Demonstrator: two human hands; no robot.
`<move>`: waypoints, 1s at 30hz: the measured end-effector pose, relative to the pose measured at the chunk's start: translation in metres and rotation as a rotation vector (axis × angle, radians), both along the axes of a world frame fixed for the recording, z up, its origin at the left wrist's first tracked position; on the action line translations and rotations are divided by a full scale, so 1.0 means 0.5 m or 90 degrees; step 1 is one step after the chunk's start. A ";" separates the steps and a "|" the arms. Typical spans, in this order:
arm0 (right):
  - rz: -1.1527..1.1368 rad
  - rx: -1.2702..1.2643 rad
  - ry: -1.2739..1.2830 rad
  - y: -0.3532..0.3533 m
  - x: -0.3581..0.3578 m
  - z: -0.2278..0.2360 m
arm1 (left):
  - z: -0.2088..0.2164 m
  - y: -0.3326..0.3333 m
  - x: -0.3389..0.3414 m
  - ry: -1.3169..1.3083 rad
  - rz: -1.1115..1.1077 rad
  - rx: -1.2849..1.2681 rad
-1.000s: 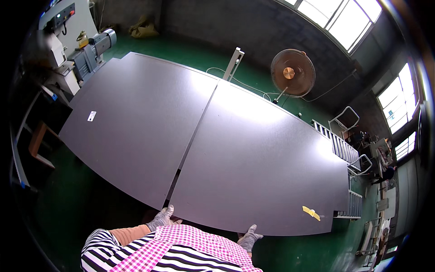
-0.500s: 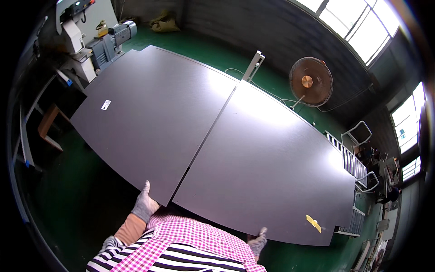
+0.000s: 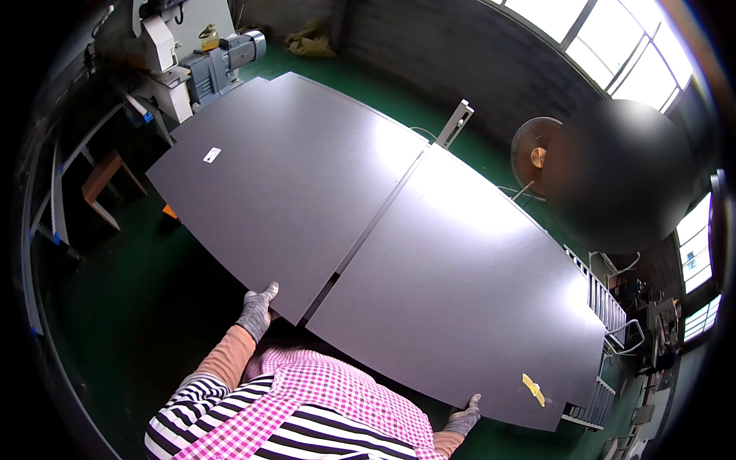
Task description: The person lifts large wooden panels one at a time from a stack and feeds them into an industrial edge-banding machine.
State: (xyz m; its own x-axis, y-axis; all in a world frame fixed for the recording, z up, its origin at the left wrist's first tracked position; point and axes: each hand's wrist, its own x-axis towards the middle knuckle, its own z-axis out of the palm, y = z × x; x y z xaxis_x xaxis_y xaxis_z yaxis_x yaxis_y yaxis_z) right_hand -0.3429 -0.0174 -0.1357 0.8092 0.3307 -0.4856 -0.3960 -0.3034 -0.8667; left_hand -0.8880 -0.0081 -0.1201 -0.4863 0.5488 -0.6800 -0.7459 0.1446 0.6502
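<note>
Two large dark grey panels lie side by side, with a narrow slanting gap between them that is widest at the near end. A small white label sits on the left panel (image 3: 284,176); the right panel (image 3: 460,268) bears a strip of yellow tape (image 3: 533,389). Wearing a grey glove, my left hand (image 3: 257,313) grips the left panel's near edge close to the gap, thumb on top. My right hand (image 3: 464,417), also gloved, holds the right panel's near edge, thumb above. The fingers under both panels are hidden.
Beyond the panels stand an upright metal bracket (image 3: 455,124) and a fan (image 3: 534,153), partly covered by a dark blurred round shape (image 3: 617,176). Machinery with a grey motor (image 3: 222,65) is at far left, above a brown bench-like frame (image 3: 107,184). Ladders (image 3: 607,310) stand at right.
The gap between the panels has widened at its near end. My left hand still grips the left panel. The view has shifted, and a dark blurred shape has come in front of the fan.
</note>
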 end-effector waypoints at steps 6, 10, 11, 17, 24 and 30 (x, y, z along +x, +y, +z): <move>0.048 0.000 0.026 -0.014 0.034 -0.030 | 0.031 0.002 0.006 0.021 -0.046 -0.015; 0.144 0.094 0.098 -0.019 0.035 -0.012 | 0.023 0.004 -0.009 0.005 -0.097 0.008; 0.122 0.096 0.095 -0.009 0.025 -0.007 | 0.032 0.005 -0.011 -0.005 -0.104 0.007; 0.161 -0.302 -0.153 0.027 -0.034 0.063 | 0.022 -0.018 -0.122 0.163 -0.110 -0.092; 0.679 0.091 -0.721 0.152 -0.480 0.159 | -0.065 0.030 -0.418 0.564 -0.012 -0.145; 1.098 0.173 -0.898 0.175 -0.924 0.129 | -0.105 0.028 -0.506 0.634 -0.025 -0.087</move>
